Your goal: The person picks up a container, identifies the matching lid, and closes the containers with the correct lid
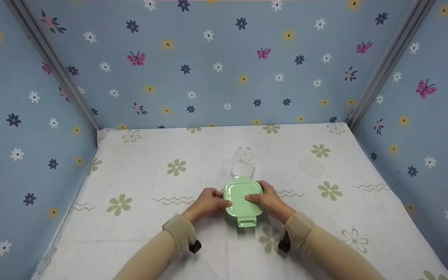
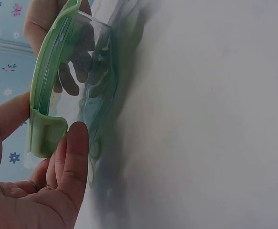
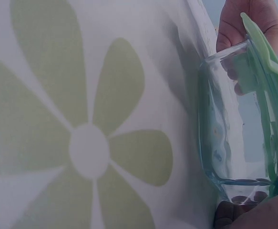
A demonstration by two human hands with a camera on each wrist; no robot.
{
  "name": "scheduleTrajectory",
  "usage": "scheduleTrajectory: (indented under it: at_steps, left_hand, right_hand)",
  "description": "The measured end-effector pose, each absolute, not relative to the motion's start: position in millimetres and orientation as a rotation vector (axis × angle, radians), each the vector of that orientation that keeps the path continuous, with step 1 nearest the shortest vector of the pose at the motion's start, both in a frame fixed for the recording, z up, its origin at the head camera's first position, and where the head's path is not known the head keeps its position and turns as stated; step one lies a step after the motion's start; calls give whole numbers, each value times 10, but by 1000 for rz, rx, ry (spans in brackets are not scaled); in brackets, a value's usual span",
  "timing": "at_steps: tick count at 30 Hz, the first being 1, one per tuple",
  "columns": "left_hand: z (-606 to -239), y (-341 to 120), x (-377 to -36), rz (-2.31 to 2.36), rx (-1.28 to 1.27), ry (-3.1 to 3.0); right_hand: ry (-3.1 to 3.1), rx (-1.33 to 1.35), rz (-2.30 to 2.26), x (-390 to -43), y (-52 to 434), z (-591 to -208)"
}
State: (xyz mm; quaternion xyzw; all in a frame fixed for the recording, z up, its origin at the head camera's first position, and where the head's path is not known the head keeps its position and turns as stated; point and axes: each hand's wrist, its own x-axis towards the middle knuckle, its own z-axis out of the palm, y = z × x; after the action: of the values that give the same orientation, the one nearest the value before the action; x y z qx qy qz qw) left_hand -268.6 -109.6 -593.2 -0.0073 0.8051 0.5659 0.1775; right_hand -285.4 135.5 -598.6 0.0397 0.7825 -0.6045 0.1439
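Where both hands (image 1: pixel 239 202) clasp it, lidded container (image 1: pixel 243 199), clear container (image 1: pixel 243 168) just behind

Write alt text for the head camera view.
Two hands, left hand and right hand, hold a green-lidded clear container from both sides on a flower-printed white tablecloth, enclosed by blue floral walls.

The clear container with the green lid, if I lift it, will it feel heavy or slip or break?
The container looks like thick clear glass, so probably heavy for its size and breakable if dropped. Its smooth walls may be slippery, though the left hand and right hand flank it. The green lid looks like stiff plastic.
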Motion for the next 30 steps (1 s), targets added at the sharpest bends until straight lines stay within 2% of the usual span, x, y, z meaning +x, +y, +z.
scheduleTrajectory:
  at_steps: [30]
  left_hand:
    - [-5904, -1061, -2545, 1728, -20, 2017]
  right_hand:
    - [2405, 37, -1504, -3125, 1470, -5796]
